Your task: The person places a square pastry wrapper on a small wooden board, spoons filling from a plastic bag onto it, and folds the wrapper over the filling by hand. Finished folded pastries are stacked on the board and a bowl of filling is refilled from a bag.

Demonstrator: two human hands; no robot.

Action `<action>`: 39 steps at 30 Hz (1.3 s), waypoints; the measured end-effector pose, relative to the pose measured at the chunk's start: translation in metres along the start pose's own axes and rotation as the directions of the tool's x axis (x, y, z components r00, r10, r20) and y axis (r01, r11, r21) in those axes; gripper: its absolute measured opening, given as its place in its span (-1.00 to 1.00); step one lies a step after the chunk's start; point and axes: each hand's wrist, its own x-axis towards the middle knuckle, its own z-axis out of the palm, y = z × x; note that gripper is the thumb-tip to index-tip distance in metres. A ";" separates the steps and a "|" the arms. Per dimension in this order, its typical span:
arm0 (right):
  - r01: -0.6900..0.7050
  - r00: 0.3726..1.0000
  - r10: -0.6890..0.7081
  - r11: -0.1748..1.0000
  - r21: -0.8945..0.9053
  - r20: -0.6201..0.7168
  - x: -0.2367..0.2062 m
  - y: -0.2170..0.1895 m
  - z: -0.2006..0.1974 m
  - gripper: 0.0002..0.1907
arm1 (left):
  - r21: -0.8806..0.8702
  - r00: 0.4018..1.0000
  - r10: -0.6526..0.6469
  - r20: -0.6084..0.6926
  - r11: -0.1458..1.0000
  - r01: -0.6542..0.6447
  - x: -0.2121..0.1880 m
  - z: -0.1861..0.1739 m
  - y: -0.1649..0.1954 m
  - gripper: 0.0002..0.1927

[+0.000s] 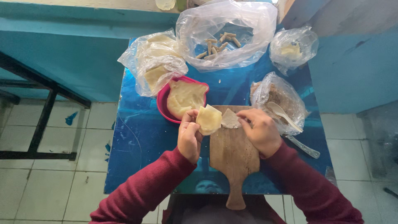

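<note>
Pale yellow square dough wrapper (209, 119) sits pinched in the grip of the left hand (189, 136), raised just over the top-left corner of the brown wooden paddle-shaped board (233, 153). Beside it, the right hand (260, 130) presses its fingertips on a greyish filled wrapper (230, 120) lying on the board. Behind, a pink bowl of pale dough (182, 99) touches the board's corner; farther back on the blue tabletop (141, 137), clear plastic bags hold wrappers (155, 62) and rolled sticks (219, 43)

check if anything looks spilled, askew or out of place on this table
Nothing is spilled. The only oddity: the wooden board has its handle hanging past the near table edge, toward the person.
</note>
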 end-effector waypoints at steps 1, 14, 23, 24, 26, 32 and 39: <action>0.032 0.999 -0.031 0.999 -0.031 0.029 0.001 0.002 0.000 -0.86 | 0.004 1.000 0.004 0.008 1.000 -0.004 0.001 -0.001 -0.001 -0.63; -0.197 0.971 0.147 0.938 0.285 0.189 -0.004 -0.008 -0.006 -0.74 | 0.230 0.963 -0.249 0.104 0.948 0.221 -0.004 0.010 -0.004 -0.69; -0.282 0.959 0.229 0.850 0.445 0.170 -0.010 0.005 0.005 -0.83 | 0.291 0.949 -0.294 0.109 0.923 0.253 -0.007 0.013 -0.002 -0.72; -0.254 0.967 0.222 0.865 0.433 0.124 -0.011 0.006 0.006 -0.87 | 0.280 0.948 -0.300 0.110 0.924 0.260 -0.008 0.015 -0.003 -0.73; -0.201 0.979 0.180 0.812 0.548 0.092 -0.011 0.009 0.007 -0.90 | 0.267 0.948 -0.299 0.109 0.927 0.262 -0.008 0.015 -0.003 -0.72; -0.182 0.963 0.270 0.711 0.679 -0.024 -0.011 0.015 0.009 -0.90 | 0.193 0.973 -0.211 0.088 0.962 0.191 -0.004 0.011 -0.008 -0.70; -0.225 0.973 0.196 0.718 0.659 0.118 -0.007 0.016 0.005 -0.88 | 0.060 0.993 0.102 -0.056 0.993 -0.099 -0.007 0.010 0.001 -0.70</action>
